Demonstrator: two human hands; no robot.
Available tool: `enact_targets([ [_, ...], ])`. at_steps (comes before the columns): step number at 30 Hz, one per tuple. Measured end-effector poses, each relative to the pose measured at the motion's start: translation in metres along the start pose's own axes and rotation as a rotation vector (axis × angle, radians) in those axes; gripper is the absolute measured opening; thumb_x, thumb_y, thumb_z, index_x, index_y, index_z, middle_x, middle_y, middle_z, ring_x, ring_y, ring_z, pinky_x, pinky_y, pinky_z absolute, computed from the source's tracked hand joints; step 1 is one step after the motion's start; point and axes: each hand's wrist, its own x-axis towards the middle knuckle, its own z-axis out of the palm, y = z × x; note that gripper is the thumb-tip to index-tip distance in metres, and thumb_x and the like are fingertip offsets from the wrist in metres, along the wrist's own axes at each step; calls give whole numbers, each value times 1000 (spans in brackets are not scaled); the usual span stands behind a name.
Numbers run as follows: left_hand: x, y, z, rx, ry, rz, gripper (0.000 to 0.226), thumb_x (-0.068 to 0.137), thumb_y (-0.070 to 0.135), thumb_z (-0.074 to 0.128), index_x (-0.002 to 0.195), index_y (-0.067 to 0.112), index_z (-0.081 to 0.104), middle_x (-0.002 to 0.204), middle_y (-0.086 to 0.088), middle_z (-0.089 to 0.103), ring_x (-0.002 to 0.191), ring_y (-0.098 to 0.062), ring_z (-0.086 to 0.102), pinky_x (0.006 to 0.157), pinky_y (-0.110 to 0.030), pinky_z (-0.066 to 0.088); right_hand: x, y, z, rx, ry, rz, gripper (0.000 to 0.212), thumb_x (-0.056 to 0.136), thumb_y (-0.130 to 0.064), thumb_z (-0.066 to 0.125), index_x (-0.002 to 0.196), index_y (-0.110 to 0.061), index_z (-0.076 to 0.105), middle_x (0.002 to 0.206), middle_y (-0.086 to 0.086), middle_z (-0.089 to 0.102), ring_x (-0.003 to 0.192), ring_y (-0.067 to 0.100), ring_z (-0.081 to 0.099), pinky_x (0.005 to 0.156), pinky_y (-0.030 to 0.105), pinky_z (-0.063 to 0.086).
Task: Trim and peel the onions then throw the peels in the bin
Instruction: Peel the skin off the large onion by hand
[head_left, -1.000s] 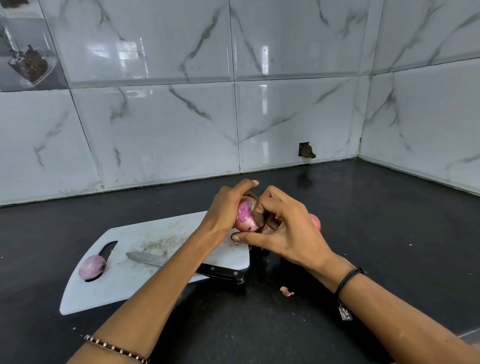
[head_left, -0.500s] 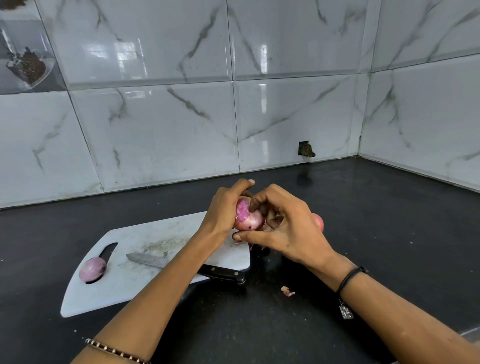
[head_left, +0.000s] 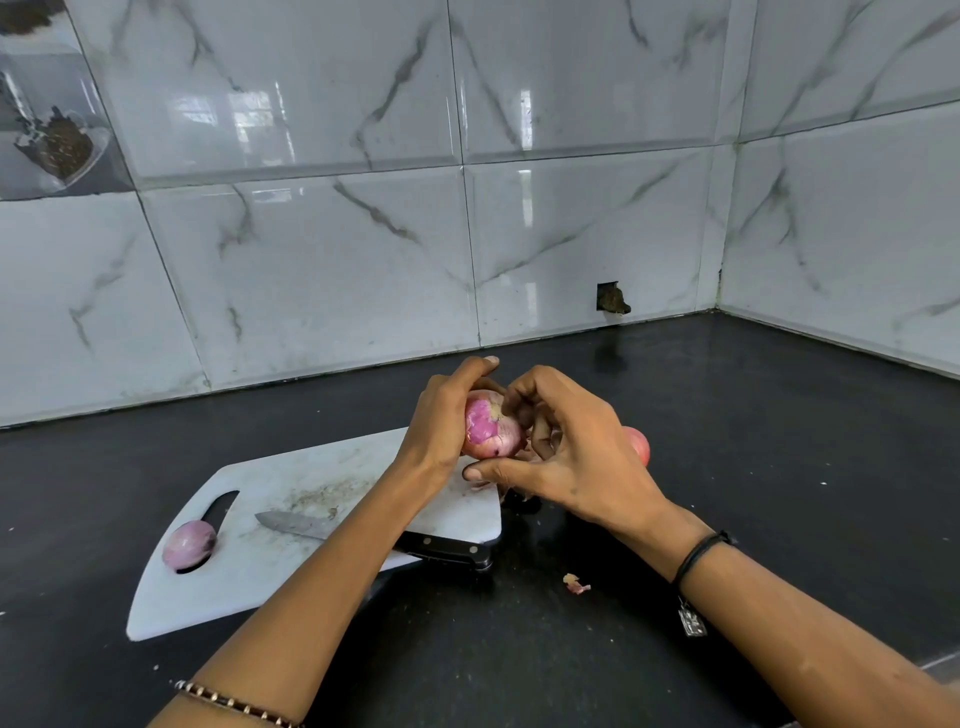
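The left hand grips an onion at mid-frame. The right hand curls onto its half-shed skin, fingertips hidden. Lower left, on the cutting board, a second onion looks peeled. A third onion is mostly hidden behind the right hand. A peel scrap lies undiscarded, and no bin shows.

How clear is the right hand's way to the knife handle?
Likely yes, once the right hand leaves the onion: knife handle lies uncovered at the cutting board's corner; left forearm crosses only the blade.
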Motion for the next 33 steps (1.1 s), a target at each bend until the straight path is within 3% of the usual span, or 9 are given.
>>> enact_targets([
  [6, 4, -4, -3, 17, 102, -42, 51, 97, 41, 54, 56, 18, 73, 69, -9, 72, 66, -22, 67, 71, -36, 51, 0, 2, -2, 72, 16, -6, 38, 70, -36, 93, 96, -18, 72, 90, -9, 62, 65, 17, 59, 61, 22, 48],
  [10, 7, -4, -6, 3, 188, -93, 48, 97, 44, 50, 72, 11, 73, 71, -6, 73, 59, -14, 65, 67, -31, 47, 1, 5, -4, 61, 4, -29, 17, 85, -24, 82, 101, -17, 79, 99, -10, 68, 85, 12, 66, 73, 16, 50],
  [13, 10, -6, -5, -13, 255, -132, 42, 97, 46, 50, 74, 16, 69, 71, -4, 71, 59, -13, 62, 65, -32, 43, 1, 8, -3, 14, -18, -53, 10, 90, -16, 77, 100, -15, 78, 99, -10, 67, 91, 12, 66, 75, 19, 51],
  [16, 12, -8, -5, -41, 299, -161, 35, 96, 47, 50, 82, 20, 67, 86, -10, 73, 73, -21, 64, 70, -36, 45, 1, 10, -3, 1, -57, -59, 8, 92, -15, 75, 100, -14, 75, 98, -8, 65, 90, 13, 64, 75, 16, 47],
  [19, 14, -11, -9, -71, 324, -205, 27, 96, 48, 48, 90, 27, 64, 101, -14, 71, 79, -24, 63, 69, -34, 47, -1, 7, -3, -11, -93, -62, 6, 93, -20, 73, 98, -17, 72, 97, -9, 63, 88, 13, 64, 74, 22, 50],
  [24, 21, -16, -11, -94, 316, -263, 39, 96, 49, 45, 116, 19, 61, 93, -14, 61, 65, -19, 52, 51, -24, 37, -3, 5, -6, -52, -100, -4, 7, 84, -25, 72, 82, -24, 65, 85, -13, 58, 73, 16, 59, 61, 25, 46],
  [27, 21, -14, -11, -154, 281, -321, 42, 96, 48, 46, 113, 12, 58, 84, -18, 60, 48, -16, 44, 40, -19, 30, -3, 8, -7, -169, -80, 22, 13, 78, -40, 65, 78, -28, 60, 81, -13, 56, 71, 12, 57, 59, 31, 46],
  [30, 21, -13, -11, -223, 230, -370, 45, 96, 48, 46, 107, 5, 56, 87, -24, 64, 35, -14, 37, 34, -17, 24, -2, 15, -10, -288, -14, 97, 17, 81, -40, 70, 79, -29, 58, 81, -13, 55, 73, 7, 55, 58, 28, 40],
  [33, 20, -13, -11, -255, 196, -404, 54, 95, 49, 47, 112, 0, 58, 90, -26, 67, 34, -14, 38, 33, -16, 24, 0, 20, -13, -333, -8, 161, 10, 84, -38, 70, 85, -31, 62, 85, -15, 57, 75, 5, 56, 60, 27, 41],
])
